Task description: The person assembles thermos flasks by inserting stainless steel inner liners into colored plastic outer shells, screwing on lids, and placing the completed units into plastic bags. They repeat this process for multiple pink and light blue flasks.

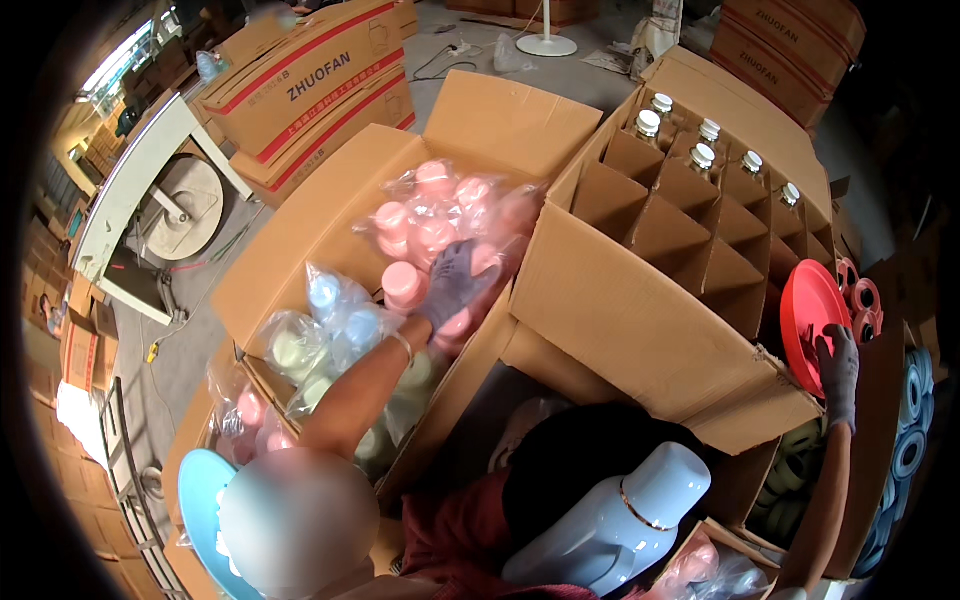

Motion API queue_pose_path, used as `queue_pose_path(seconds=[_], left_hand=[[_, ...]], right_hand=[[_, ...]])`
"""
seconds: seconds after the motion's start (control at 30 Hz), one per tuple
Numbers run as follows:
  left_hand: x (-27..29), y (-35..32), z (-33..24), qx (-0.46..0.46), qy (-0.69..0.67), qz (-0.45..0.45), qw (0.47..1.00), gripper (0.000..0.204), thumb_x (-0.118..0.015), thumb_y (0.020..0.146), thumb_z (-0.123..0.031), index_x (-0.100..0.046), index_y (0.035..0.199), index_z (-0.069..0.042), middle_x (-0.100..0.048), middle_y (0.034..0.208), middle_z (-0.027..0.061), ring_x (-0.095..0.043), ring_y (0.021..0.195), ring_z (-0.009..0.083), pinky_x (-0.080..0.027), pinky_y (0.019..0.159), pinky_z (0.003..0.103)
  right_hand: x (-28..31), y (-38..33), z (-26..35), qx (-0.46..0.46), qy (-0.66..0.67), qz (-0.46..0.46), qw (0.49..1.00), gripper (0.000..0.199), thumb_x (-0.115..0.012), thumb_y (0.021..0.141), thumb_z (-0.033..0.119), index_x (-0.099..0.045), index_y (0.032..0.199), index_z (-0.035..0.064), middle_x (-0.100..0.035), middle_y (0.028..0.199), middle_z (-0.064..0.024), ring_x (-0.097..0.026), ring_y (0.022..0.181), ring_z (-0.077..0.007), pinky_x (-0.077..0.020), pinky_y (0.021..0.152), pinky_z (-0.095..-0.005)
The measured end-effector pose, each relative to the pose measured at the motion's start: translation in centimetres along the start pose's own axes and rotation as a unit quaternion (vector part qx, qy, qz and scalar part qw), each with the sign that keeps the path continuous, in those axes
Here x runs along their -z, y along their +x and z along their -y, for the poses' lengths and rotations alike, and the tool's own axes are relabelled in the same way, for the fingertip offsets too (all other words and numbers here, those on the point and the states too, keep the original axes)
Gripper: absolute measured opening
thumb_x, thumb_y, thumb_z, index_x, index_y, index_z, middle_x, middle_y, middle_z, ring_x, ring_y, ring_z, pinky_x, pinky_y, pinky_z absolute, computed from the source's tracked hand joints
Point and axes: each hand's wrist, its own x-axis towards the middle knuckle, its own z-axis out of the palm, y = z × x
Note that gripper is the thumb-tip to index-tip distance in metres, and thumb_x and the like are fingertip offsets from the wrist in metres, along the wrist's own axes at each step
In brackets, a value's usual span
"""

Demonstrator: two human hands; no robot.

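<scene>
My left hand [456,284], in a grey glove, reaches into an open carton [290,215] and closes round a pink cup-shaped lid [484,262]. Beside it stands another pink lid [403,285], with several bagged pink ones [434,180] behind. Pale blue lids [324,293] and pale green lids [295,350] lie in clear bags nearer me. At the far right, my gloved right hand [840,372] dips over the rim of a red basin [808,300]; its fingers are closed, and what they pinch is unclear. A light blue thermos bottle [610,515] with a gold ring leans near my lap.
A divided carton [620,300] holds several white-capped bottles [702,157]. Pink ring-shaped parts [862,295], blue ones [908,455] and dark green ones [795,470] lie at the right. A blue basin [200,500] with white pieces sits lower left. Stacked cartons [310,90] stand behind.
</scene>
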Motion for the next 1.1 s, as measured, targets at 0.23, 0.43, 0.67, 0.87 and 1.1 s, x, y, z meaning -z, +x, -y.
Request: queue_pose_path(seconds=[0.23,0.43,0.67,0.87,1.1], left_hand=[[-3.2,3.6,6.8,0.033,0.068,0.142,0.987,0.029,-0.055,0.092,-0.031,-0.073,0.098,-0.009,-0.070,0.094,0.0160,-0.067,0.095,0.0332,-0.051,0.084,0.047],[10.8,8.8,-11.5,-0.289,-0.252,0.090,0.919,0.031,-0.058,0.094,-0.012,-0.060,0.122,0.001,-0.068,0.108,0.0095,-0.065,0.098,0.0192,-0.051,0.086,0.032],[8.4,8.2,-23.0,-0.106,-0.801,0.335,0.485,0.032,-0.052,0.100,-0.009,-0.052,0.129,0.005,-0.060,0.126,0.0133,-0.056,0.118,0.0220,-0.044,0.105,0.033],[6.0,-1.0,-24.8,-0.243,-0.501,0.337,0.759,0.081,-0.075,0.085,-0.038,-0.040,0.145,0.003,-0.046,0.145,0.0204,-0.047,0.133,0.0309,-0.038,0.110,0.039],[-2.7,-3.9,-31.9,-0.019,-0.526,0.260,0.809,0.030,-0.063,0.093,-0.018,-0.061,0.116,0.001,-0.067,0.107,0.0092,-0.062,0.096,0.0167,-0.051,0.083,0.031]], right_hand=[[3.8,-2.3,15.0,0.130,0.019,-0.063,0.989,0.026,-0.065,0.080,-0.002,-0.061,0.106,-0.0020,-0.062,0.111,-0.0183,-0.059,0.104,-0.0371,-0.0476,0.092,-0.0419],[2.1,-0.2,27.7,-0.003,0.483,0.199,0.852,0.055,-0.074,0.085,0.028,-0.056,0.127,-0.0025,-0.060,0.115,-0.0125,-0.063,0.098,-0.0202,-0.0549,0.082,-0.0328],[-0.4,3.4,25.7,-0.113,0.814,0.254,0.510,0.031,-0.055,0.100,0.031,-0.061,0.101,0.0006,-0.065,0.074,-0.0066,-0.064,0.062,-0.0155,-0.0537,0.057,-0.0247],[-0.3,4.0,17.1,-0.114,0.915,0.091,0.376,0.012,-0.053,0.099,0.025,-0.057,0.094,0.0143,-0.060,0.084,0.0018,-0.058,0.066,-0.0113,-0.0527,0.065,-0.0238],[-3.2,0.9,17.1,-0.180,0.840,0.082,0.505,0.051,-0.060,0.093,0.055,-0.058,0.116,0.0092,-0.065,0.102,-0.0033,-0.065,0.098,-0.0205,-0.0513,0.092,-0.0375]])
